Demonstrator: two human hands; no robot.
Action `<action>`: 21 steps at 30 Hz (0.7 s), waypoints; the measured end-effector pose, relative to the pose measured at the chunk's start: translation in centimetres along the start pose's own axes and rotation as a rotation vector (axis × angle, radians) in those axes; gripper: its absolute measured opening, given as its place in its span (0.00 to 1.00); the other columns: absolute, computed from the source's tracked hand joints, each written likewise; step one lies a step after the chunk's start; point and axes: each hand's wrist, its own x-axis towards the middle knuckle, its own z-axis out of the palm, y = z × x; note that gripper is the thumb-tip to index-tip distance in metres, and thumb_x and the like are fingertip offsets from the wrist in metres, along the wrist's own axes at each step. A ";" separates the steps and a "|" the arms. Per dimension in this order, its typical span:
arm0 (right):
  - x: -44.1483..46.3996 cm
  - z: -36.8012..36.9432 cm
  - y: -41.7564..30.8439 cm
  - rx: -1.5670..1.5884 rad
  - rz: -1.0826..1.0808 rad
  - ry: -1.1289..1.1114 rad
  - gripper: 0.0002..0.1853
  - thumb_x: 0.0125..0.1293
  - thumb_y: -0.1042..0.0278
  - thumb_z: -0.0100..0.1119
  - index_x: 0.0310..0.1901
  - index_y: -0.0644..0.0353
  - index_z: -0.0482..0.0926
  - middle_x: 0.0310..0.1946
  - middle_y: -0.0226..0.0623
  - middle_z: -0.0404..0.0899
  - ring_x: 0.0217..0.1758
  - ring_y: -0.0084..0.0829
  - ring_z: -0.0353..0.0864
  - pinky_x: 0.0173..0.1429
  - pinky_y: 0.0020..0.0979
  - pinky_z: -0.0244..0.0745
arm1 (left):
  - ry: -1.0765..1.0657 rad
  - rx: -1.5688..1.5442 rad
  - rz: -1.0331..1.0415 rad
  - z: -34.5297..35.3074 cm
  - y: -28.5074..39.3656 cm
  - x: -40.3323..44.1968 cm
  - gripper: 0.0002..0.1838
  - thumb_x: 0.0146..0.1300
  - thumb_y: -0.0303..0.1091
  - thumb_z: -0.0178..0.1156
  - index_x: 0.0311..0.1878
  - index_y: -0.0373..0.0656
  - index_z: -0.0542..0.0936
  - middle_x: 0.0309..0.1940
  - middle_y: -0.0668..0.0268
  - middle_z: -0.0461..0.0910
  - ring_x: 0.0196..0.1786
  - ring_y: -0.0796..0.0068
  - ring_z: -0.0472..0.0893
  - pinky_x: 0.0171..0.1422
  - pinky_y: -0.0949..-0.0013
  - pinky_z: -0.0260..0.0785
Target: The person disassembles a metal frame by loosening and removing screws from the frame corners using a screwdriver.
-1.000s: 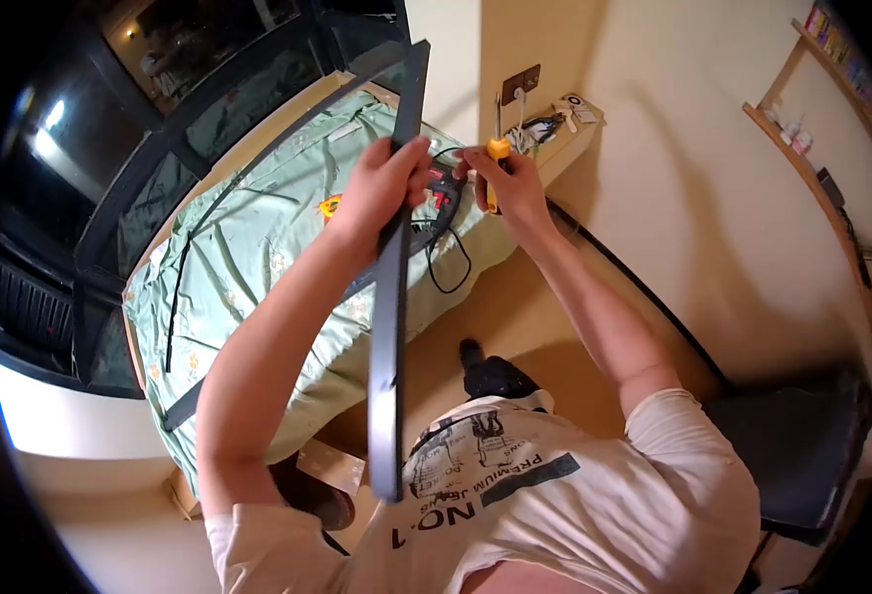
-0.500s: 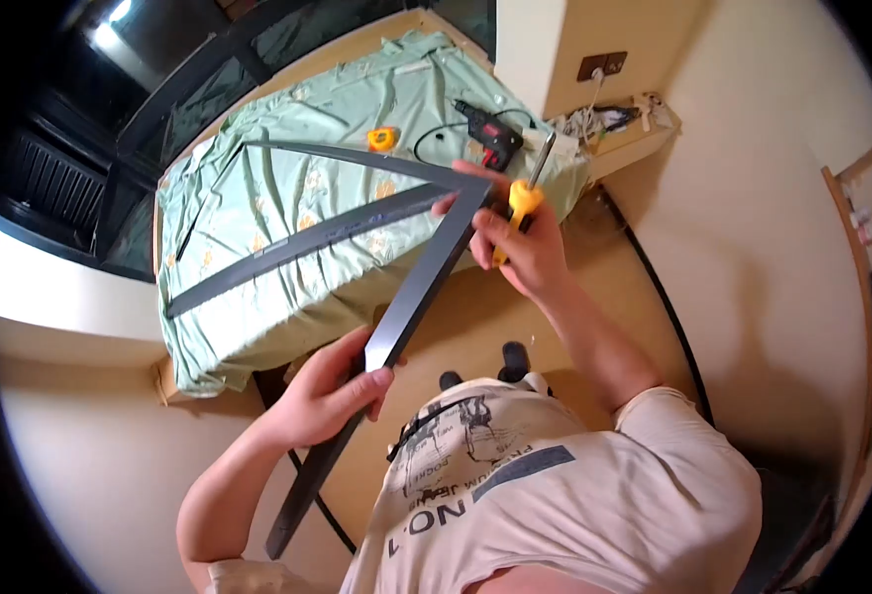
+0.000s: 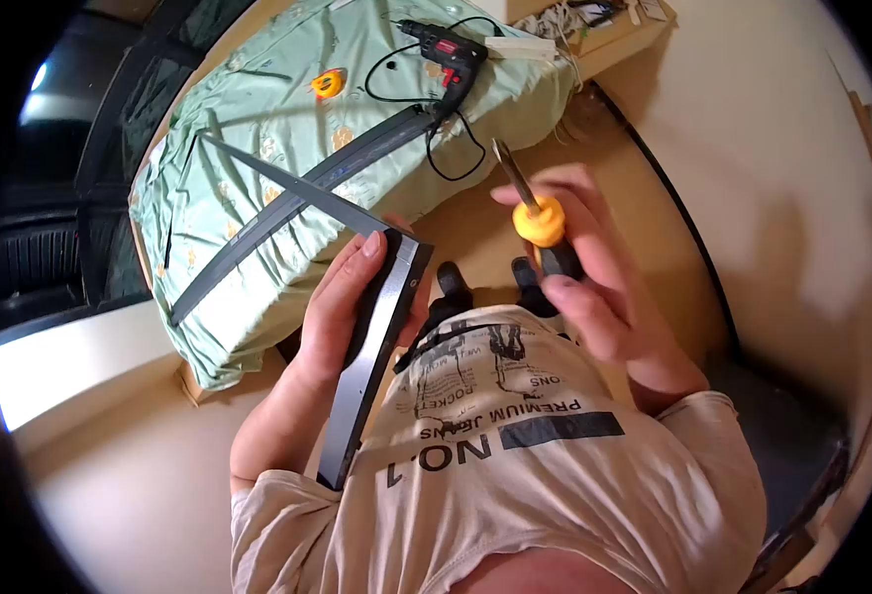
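in front of the shirt [image 3: 555, 465], left hand [image 3: 342, 307] clamped round dark frame [image 3: 381, 327] near its corner, thumb on top; right hand [image 3: 594, 262] fingers curled round screwdriver [image 3: 541, 222], shaft pointing away.

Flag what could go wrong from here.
1. Only the left hand grips the metal frame, near its corner; the far arm could swing and scrape the strip.
2. The cord loops over the edge of the cloth; a snag might drag the drill off.
3. The screwdriver in the right hand has an exposed tip; a slip could scratch the frame.
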 end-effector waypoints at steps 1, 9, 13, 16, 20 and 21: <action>-0.9 -0.5 -0.3 -0.031 0.046 -0.038 0.30 0.53 0.77 0.65 0.60 0.69 0.70 0.50 0.47 0.72 0.45 0.42 0.74 0.49 0.35 0.72 | -0.073 -0.051 0.022 0.1 0.2 0.2 0.18 0.75 0.49 0.47 0.47 0.41 0.68 0.25 0.63 0.69 0.20 0.78 0.64 0.20 0.78 0.58; -4.1 -1.4 -3.9 -0.014 -0.024 0.072 0.25 0.58 0.68 0.69 0.55 0.65 0.74 0.46 0.48 0.73 0.43 0.37 0.76 0.47 0.33 0.74 | 0.069 -0.190 -0.056 0.3 1.6 -0.5 0.20 0.72 0.51 0.49 0.47 0.42 0.70 0.26 0.58 0.74 0.24 0.73 0.72 0.25 0.74 0.64; -3.9 -1.3 -4.1 0.060 0.000 0.053 0.26 0.49 0.74 0.78 0.49 0.59 0.74 0.44 0.46 0.75 0.36 0.30 0.79 0.39 0.28 0.77 | -0.103 -0.144 -0.004 -1.1 0.7 -0.3 0.19 0.72 0.47 0.50 0.48 0.37 0.71 0.33 0.54 0.78 0.30 0.70 0.79 0.28 0.72 0.71; -4.2 -0.7 -3.8 0.275 -0.089 0.189 0.33 0.43 0.70 0.84 0.47 0.57 0.69 0.42 0.46 0.75 0.31 0.29 0.78 0.33 0.25 0.77 | 0.021 -0.242 -0.076 -0.4 1.0 -1.2 0.21 0.71 0.48 0.48 0.48 0.35 0.72 0.35 0.53 0.79 0.34 0.68 0.82 0.29 0.73 0.73; -4.7 0.1 -4.1 0.236 -0.135 0.215 0.37 0.43 0.68 0.84 0.50 0.56 0.65 0.48 0.44 0.70 0.34 0.31 0.75 0.35 0.26 0.81 | 0.168 -0.129 -0.126 0.7 1.2 -1.5 0.23 0.72 0.49 0.45 0.50 0.34 0.71 0.34 0.52 0.74 0.25 0.70 0.76 0.18 0.75 0.67; -4.6 0.5 -4.0 0.238 -0.133 0.214 0.37 0.43 0.68 0.84 0.50 0.56 0.65 0.48 0.44 0.70 0.34 0.31 0.75 0.35 0.26 0.81 | 0.172 -0.078 -0.110 0.8 1.2 -1.4 0.24 0.72 0.49 0.43 0.49 0.34 0.71 0.33 0.52 0.75 0.25 0.70 0.75 0.19 0.75 0.68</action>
